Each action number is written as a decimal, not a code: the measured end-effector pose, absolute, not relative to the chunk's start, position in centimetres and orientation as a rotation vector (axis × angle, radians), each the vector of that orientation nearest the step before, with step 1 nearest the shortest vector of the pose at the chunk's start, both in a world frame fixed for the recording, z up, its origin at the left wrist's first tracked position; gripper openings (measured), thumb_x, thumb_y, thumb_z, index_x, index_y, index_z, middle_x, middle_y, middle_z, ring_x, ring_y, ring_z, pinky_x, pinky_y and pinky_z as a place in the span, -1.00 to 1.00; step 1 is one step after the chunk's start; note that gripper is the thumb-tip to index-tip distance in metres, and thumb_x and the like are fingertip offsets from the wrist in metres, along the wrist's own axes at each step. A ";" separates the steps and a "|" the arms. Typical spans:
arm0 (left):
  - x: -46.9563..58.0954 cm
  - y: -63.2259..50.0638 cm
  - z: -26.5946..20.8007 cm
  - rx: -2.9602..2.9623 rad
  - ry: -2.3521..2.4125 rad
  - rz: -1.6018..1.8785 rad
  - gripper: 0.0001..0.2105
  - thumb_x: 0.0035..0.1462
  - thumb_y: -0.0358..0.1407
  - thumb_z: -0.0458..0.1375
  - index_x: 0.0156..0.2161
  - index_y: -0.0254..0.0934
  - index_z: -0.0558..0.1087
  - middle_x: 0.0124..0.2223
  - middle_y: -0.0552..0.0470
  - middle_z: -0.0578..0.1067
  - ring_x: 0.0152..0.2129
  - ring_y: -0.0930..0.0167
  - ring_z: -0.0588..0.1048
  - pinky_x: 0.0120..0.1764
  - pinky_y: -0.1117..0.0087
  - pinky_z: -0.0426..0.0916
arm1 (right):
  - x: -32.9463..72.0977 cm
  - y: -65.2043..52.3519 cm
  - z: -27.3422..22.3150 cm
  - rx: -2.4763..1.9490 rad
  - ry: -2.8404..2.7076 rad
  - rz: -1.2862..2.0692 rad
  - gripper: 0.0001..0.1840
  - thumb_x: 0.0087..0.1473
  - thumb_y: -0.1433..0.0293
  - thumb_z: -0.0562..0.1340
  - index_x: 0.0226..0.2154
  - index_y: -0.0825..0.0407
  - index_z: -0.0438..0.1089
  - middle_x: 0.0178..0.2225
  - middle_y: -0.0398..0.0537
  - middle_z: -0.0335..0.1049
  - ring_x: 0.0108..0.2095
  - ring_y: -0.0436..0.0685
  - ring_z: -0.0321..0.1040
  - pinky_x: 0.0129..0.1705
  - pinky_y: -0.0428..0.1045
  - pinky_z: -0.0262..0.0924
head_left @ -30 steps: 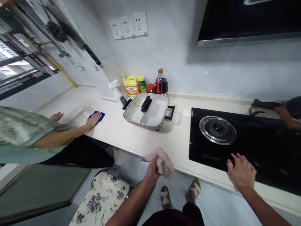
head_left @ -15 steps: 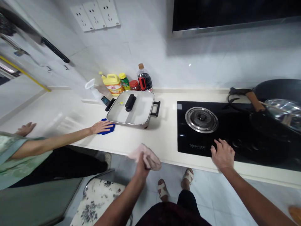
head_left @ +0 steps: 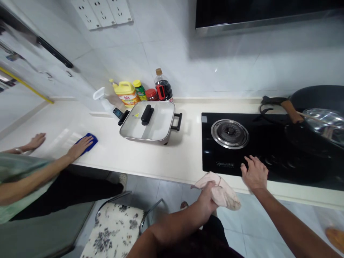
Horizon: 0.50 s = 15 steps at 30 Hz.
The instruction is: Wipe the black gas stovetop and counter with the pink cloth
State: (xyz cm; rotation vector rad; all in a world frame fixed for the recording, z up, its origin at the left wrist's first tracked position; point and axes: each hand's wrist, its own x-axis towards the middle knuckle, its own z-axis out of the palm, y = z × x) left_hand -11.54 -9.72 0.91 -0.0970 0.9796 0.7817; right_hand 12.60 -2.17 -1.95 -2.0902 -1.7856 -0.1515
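The left hand [head_left: 207, 197] and its pink cloth [head_left: 227, 196] have swung rightward since half a second ago, now near the right hand [head_left: 255, 173]; a co-worker's hand [head_left: 78, 147] has slid a blue cloth [head_left: 92, 142] leftward, away from the pan [head_left: 158, 129].

The left hand grips the bunched pink cloth, which hangs at the front edge of the white counter [head_left: 150, 159]; whether it touches the edge, I cannot tell. The right hand is loosely open, palm down, fingers spread on the front of the black hob [head_left: 258, 138], left of the wok [head_left: 309, 95].

The lidded pan sits mid-counter, left of the hob. Behind it, along the wall, stand a yellow jug [head_left: 126, 95], a green bottle [head_left: 140, 91], a red-lidded jar [head_left: 152, 95] and a dark bottle [head_left: 166, 86]. The co-worker's hand lies flat on the blue cloth (their other hand [head_left: 37, 141] is farther left, over the counter). A floral chair [head_left: 115, 227] stands below, in front.
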 end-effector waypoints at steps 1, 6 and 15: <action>-12.4 -9.7 1.0 -0.120 1.013 0.805 -0.60 0.10 -0.08 0.40 -0.06 -0.27 0.50 -0.03 -0.26 0.61 0.02 0.15 0.60 0.16 0.14 0.46 | 12.6 -2.2 -2.0 -2.090 -1.785 -0.147 -0.49 0.35 0.19 0.00 0.19 0.07 0.34 0.29 0.21 0.30 0.36 0.38 0.08 0.34 0.34 -0.05; -20.7 -8.9 2.3 -0.181 1.172 1.019 -0.62 0.17 -0.12 0.35 -0.01 -0.36 0.53 -0.15 -0.21 0.66 -0.15 0.18 0.66 0.02 0.19 0.55 | 12.6 -2.2 -2.1 -2.090 -1.788 -0.152 -0.48 0.36 0.18 -0.02 0.19 0.09 0.34 0.30 0.22 0.28 0.37 0.36 0.07 0.35 0.33 -0.05; -35.4 -5.2 5.7 -0.232 1.467 1.242 -0.74 0.33 -0.19 0.19 -0.02 -0.34 0.50 -0.43 0.04 0.61 -0.57 0.37 0.58 -0.37 0.36 0.53 | 11.9 -2.0 -1.7 -2.110 -1.799 -0.195 -0.51 0.36 0.23 0.00 0.19 0.09 0.35 0.31 0.21 0.29 0.37 0.36 0.07 0.35 0.32 -0.01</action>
